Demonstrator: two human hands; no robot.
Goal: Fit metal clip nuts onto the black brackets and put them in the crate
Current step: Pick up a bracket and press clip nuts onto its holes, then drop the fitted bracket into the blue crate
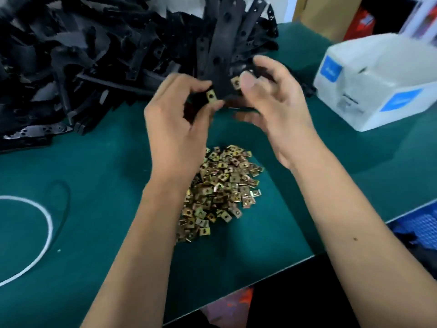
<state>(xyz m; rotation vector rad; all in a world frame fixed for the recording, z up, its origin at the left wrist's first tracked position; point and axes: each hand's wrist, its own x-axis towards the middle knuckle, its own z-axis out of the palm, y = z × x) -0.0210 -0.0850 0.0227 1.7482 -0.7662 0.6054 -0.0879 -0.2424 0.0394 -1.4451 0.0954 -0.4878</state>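
The white box (376, 84) near the far right corner of the green tabletop (94, 185) carries blue labels and a patch of dark print, but all of it is too blurred to read.

Both forearms reach in from the near edge and meet above the middle of the tabletop. The left hand (175, 121) is raised with its back to the camera, its thumb and curled fingers pinching the lower left corner of a long black bracket (221, 55), right at a brass-coloured clip nut (211, 95) seated on that corner. The right hand (272, 95) faces it, thumb pressed beside a second clip nut (235, 82) on the bracket's lower right corner, the other fingers curled behind the bracket to grip it. The bracket stands roughly upright, its top end leaning away towards the far edge.

A heap of loose clip nuts (220, 190) lies on the tabletop below the hands, between the forearms. A large pile of black brackets (94, 67) fills the far left corner. A blue crate (423, 223) shows just past the right edge, with dark parts inside. A white ring (48, 223) lies near the left edge.
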